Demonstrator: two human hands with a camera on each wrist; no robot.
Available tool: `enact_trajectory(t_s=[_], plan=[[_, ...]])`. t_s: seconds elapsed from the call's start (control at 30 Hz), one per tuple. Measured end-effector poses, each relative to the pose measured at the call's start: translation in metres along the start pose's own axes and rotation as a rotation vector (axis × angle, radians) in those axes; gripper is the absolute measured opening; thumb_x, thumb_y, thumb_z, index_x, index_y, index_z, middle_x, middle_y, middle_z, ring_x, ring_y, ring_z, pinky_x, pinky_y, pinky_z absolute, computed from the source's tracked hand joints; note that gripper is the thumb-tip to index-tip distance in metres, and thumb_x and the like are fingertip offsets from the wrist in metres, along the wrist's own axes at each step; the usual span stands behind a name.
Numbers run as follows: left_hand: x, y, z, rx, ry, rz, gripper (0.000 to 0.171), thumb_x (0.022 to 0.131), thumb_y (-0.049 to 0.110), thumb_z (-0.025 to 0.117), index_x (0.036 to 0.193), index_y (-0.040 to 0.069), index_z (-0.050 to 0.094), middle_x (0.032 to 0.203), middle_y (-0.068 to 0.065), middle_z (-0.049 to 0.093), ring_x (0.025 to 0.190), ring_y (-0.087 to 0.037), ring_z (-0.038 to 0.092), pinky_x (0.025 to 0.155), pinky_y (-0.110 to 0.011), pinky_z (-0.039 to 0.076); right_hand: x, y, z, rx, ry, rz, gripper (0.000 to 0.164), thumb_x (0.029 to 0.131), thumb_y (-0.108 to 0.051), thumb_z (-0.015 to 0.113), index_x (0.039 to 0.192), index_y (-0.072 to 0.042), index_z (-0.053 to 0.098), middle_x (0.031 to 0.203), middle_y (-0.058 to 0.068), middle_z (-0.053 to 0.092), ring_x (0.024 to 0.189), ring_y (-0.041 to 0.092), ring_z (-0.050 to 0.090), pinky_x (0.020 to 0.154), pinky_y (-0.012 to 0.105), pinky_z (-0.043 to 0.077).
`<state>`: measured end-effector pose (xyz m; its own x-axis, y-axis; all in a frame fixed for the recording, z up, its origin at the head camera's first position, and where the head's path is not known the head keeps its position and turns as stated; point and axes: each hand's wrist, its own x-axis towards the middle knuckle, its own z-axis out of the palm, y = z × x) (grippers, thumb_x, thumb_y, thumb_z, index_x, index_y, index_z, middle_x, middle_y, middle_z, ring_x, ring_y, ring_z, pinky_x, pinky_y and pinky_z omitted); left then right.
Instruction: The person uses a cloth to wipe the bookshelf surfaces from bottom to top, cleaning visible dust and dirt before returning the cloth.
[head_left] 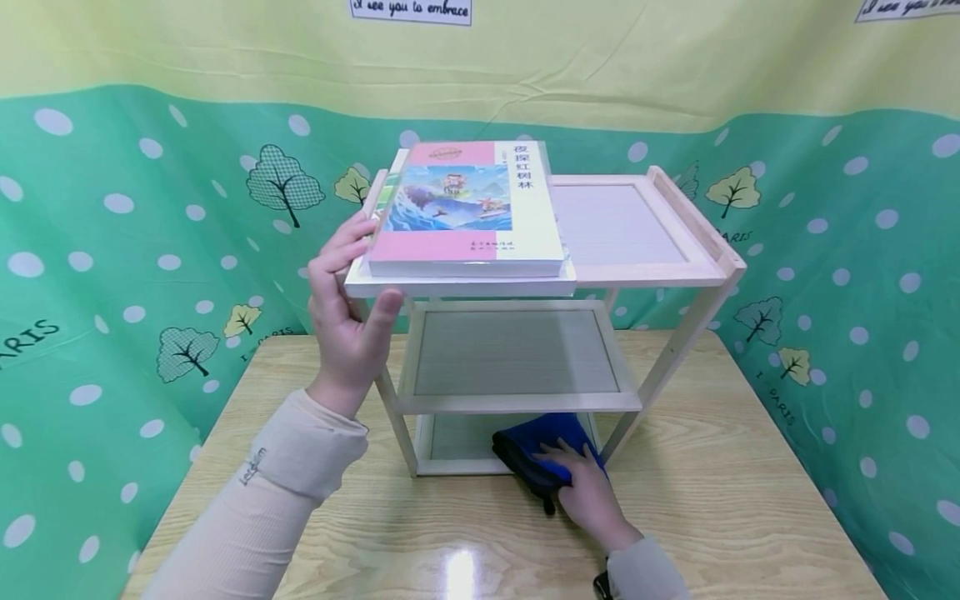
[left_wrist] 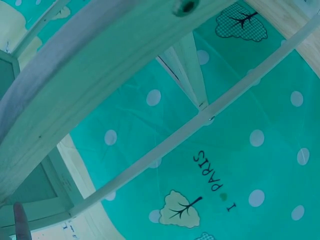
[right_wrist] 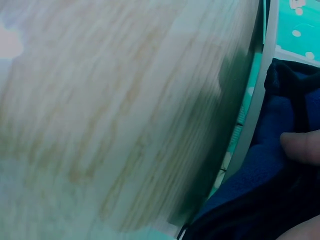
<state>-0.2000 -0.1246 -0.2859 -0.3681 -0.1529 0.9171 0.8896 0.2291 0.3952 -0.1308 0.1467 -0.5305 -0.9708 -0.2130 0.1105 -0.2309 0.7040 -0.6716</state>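
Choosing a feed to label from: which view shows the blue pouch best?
The head view: most of the blue pouch is in frame, partly covered by the right hand, at the shelf unit's bottom tier. The right wrist view shows it closer, but cut off by the frame edge. The left wrist view doesn't show it.

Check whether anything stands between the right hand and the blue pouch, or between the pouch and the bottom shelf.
Nothing visible does: the right hand lies directly on the blue pouch, which overlaps the front of the bottom shelf. The right front leg stands close beside the pouch; whether they touch is unclear.
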Motion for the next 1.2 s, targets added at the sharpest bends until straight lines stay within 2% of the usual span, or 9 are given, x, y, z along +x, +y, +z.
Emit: enact_trajectory(t_s=[0.37, 0.57, 0.77, 0.93, 1.2], plan=[[0.0, 0.0, 0.0, 0.004, 0.002, -0.008, 0.083, 0.088, 0.062, 0.062, 0.109, -0.015, 0.041, 0.127, -0.03, 0.056, 0.137, -0.035, 0.046, 0.111, -0.047, 0.045, 0.001, -0.007, -0.012, -0.005, -0.042, 0.02, 0.065, 0.069, 0.024, 0.049, 0.119, -0.011, 0.072, 0.134, 0.013, 0.063, 0.136, 0.044, 0.045, 0.118, 0.067, 0.019], [0.0, 0.0, 0.0, 0.005, 0.0, -0.012, 0.084, 0.088, 0.063, 0.062, 0.11, -0.015, 0.041, 0.127, -0.029, 0.055, 0.137, -0.034, 0.046, 0.11, -0.045, 0.047, -0.001, -0.012, -0.02, -0.008, -0.061, 0.029, 0.065, 0.07, 0.023, 0.05, 0.119, -0.013, 0.072, 0.133, 0.014, 0.064, 0.133, 0.043, 0.049, 0.116, 0.067, 0.026], [-0.001, 0.0, 0.0, 0.008, 0.002, -0.015, 0.084, 0.088, 0.063, 0.062, 0.11, -0.015, 0.042, 0.127, -0.029, 0.056, 0.137, -0.035, 0.046, 0.11, -0.045, 0.047, -0.002, -0.016, -0.025, -0.031, -0.063, -0.008, 0.066, 0.068, 0.023, 0.049, 0.119, -0.011, 0.072, 0.133, 0.013, 0.064, 0.131, 0.042, 0.052, 0.113, 0.066, 0.032], [0.0, 0.0, -0.001, 0.014, 0.003, -0.014, 0.084, 0.088, 0.064, 0.062, 0.11, -0.015, 0.041, 0.128, -0.028, 0.056, 0.137, -0.035, 0.046, 0.112, -0.046, 0.045, -0.003, -0.02, -0.028, -0.059, -0.06, -0.037, 0.066, 0.067, 0.024, 0.05, 0.117, -0.012, 0.072, 0.131, 0.012, 0.065, 0.128, 0.041, 0.054, 0.108, 0.061, 0.042], [0.0, 0.0, 0.0, 0.013, 0.0, -0.015, 0.084, 0.088, 0.063, 0.061, 0.11, -0.016, 0.041, 0.127, -0.029, 0.056, 0.137, -0.034, 0.046, 0.112, -0.046, 0.045, -0.002, -0.029, -0.037, -0.068, -0.077, -0.032, 0.067, 0.067, 0.024, 0.049, 0.118, -0.012, 0.072, 0.134, 0.012, 0.063, 0.129, 0.039, 0.054, 0.106, 0.058, 0.046]])
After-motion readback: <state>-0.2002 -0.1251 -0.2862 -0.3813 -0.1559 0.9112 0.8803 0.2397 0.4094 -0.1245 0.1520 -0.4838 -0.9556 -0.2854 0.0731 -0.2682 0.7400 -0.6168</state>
